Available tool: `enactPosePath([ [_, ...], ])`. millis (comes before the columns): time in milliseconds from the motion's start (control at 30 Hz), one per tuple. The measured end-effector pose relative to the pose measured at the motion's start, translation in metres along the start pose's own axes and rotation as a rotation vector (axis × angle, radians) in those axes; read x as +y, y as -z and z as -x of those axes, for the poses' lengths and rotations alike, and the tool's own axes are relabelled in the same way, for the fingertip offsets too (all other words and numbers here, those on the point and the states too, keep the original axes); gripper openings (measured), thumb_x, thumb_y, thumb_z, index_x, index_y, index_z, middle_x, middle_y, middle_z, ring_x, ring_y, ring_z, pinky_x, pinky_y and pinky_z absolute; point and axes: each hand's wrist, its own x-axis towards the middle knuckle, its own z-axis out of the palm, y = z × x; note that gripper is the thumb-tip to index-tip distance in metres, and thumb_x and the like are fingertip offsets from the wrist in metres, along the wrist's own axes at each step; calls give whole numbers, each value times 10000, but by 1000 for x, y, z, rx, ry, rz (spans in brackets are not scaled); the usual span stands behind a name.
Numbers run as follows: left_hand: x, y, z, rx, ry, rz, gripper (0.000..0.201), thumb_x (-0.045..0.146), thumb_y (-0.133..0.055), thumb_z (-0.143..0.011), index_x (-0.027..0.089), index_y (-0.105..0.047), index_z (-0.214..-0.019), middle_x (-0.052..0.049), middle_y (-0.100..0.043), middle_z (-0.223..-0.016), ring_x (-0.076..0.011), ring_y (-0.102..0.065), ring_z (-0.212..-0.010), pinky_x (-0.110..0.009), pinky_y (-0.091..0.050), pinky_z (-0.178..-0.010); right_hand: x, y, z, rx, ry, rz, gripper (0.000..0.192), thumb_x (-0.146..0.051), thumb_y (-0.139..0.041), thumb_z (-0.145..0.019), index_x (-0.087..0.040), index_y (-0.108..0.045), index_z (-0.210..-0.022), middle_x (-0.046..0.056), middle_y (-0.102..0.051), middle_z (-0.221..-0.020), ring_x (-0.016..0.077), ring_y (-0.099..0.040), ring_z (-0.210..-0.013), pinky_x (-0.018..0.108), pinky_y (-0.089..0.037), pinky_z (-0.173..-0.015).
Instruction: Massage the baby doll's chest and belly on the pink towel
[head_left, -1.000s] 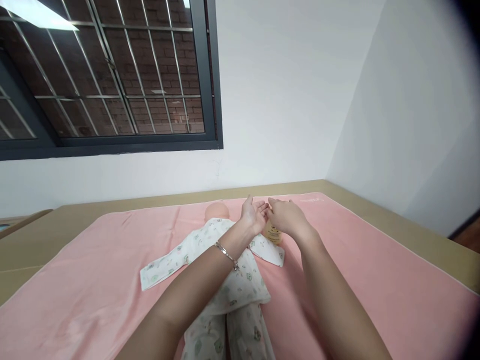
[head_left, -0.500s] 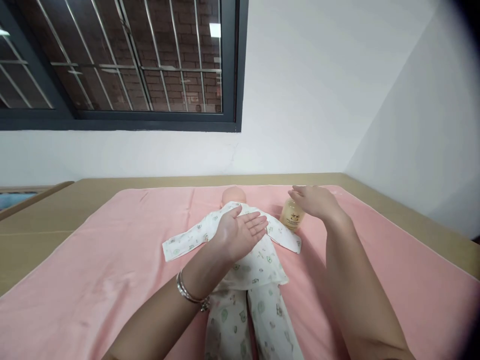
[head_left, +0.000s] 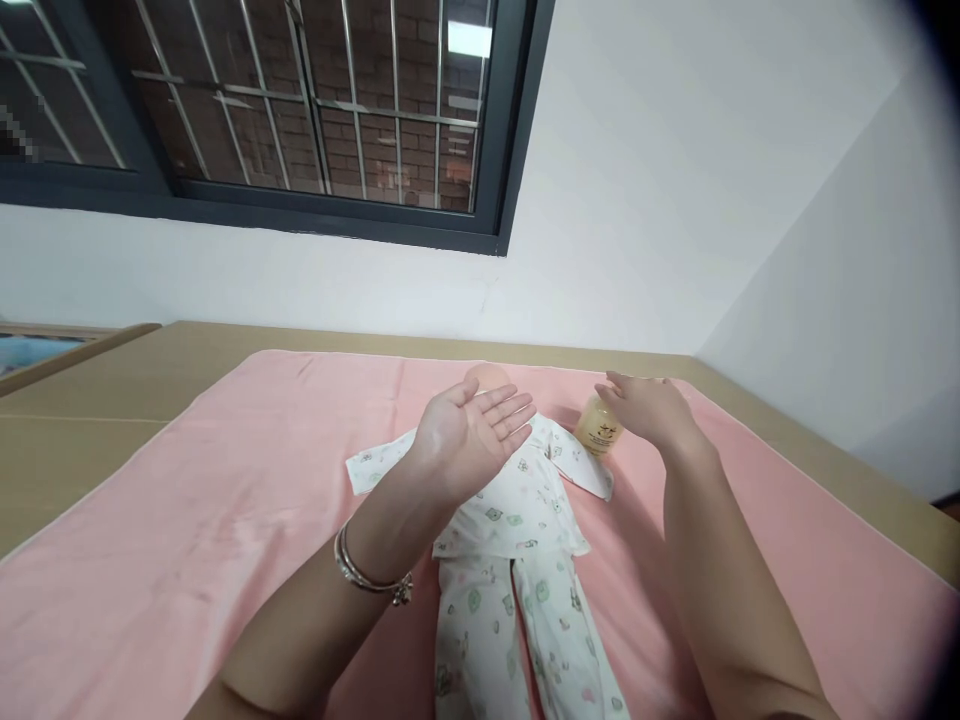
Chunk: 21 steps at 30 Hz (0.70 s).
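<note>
A baby doll (head_left: 517, 520) in white printed pyjamas lies on its back on a pink blanket (head_left: 187, 520), head toward the wall. My left hand (head_left: 469, 435) hovers palm up over the doll's chest, fingers spread and holding nothing; a bracelet is on that wrist. My right hand (head_left: 649, 410) is palm down, fingers loosely extended, resting over the top of a small yellowish bottle (head_left: 598, 430) that stands beside the doll's left sleeve. The bottle's cap is hidden under the hand.
The blanket covers a tan table (head_left: 90, 400) pushed into a corner of white walls. A dark-framed barred window (head_left: 300, 110) is above at the left. Another piece of furniture (head_left: 45, 350) shows at the far left edge.
My hands were together over the bottle; the left hand has drawn back palm up above the doll's chest, while the right stays on the bottle. The view has shifted left and down.
</note>
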Motion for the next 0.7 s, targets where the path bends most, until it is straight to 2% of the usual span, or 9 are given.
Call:
enactPosePath([
  [67,-2,-3,6,-5,16,17,523,390,-260,-930,111,-475,-1316,-157,-506,-1389,-228,-517,-1264,-363,-443,-1035,-1,-4,2,0,-2,-35,456,-381,-270,-949,-159,-523,-1257,157,-582,-1293,322,-512,-1209,591,-253,-1027],
  [133,-6,-6,12,-10,37,62,547,375,-322,-918,80,-403,-1371,-167,-459,-1428,-224,-490,-1287,-339,-421,-1050,-8,-5,11,44,16,-75,507,-380,-272,-957,-128,-422,-1370,180,-412,-1456,337,-323,-1370,651,-153,-1067],
  [200,-12,-9,17,-15,67,94,575,366,-360,-910,56,-363,-1395,-175,-433,-1446,-228,-461,-1311,-334,-385,-1076,-22,-1,28,139,100,-131,547,-403,-289,-963,-101,-374,-1412,192,-324,-1504,327,-198,-1425,636,-116,-1100],
  [300,-22,-16,24,-48,120,83,620,422,-352,-921,58,-321,-1423,-172,-401,-1470,-228,-386,-1363,-341,-303,-1126,-53,9,64,283,373,-359,564,-426,-251,-990,-152,-243,-1484,136,-289,-1532,238,-201,-1434,521,-141,-1159],
  [367,-26,-20,30,-159,164,71,647,500,-312,-931,89,-320,-1431,-152,-394,-1480,-233,-341,-1389,-365,-252,-1150,-72,15,86,297,579,-443,572,-419,-214,-1001,-190,-114,-1515,99,-204,-1564,218,-153,-1445,509,-154,-1165],
  [467,-24,-22,40,-418,219,70,678,592,-227,-932,133,-387,-1404,-120,-430,-1463,-255,-328,-1394,-420,-233,-1152,-90,19,107,334,820,-327,702,-495,-269,-977,-162,31,-1517,117,-68,-1585,299,-30,-1452,619,-64,-1142],
  [533,-19,-21,46,-499,199,88,684,609,-198,-931,142,-434,-1371,-108,-476,-1428,-263,-356,-1378,-440,-237,-1146,-95,18,112,399,910,-237,830,-571,-344,-934,-132,61,-1511,145,-27,-1583,362,25,-1440,684,-13,-1106],
  [600,-14,-20,49,-479,163,99,684,617,-198,-926,140,-483,-1325,-106,-522,-1382,-267,-398,-1351,-436,-240,-1145,-97,16,117,449,966,-207,957,-643,-402,-883,-94,77,-1504,182,-10,-1577,398,38,-1431,704,-20,-1093],
  [700,-16,-17,48,-388,135,59,683,649,-241,-903,145,-550,-1244,-113,-567,-1323,-283,-443,-1313,-438,-266,-1134,-103,9,127,475,1029,-230,1091,-733,-433,-814,-39,59,-1496,246,-33,-1560,433,12,-1422,697,-64,-1094],
])
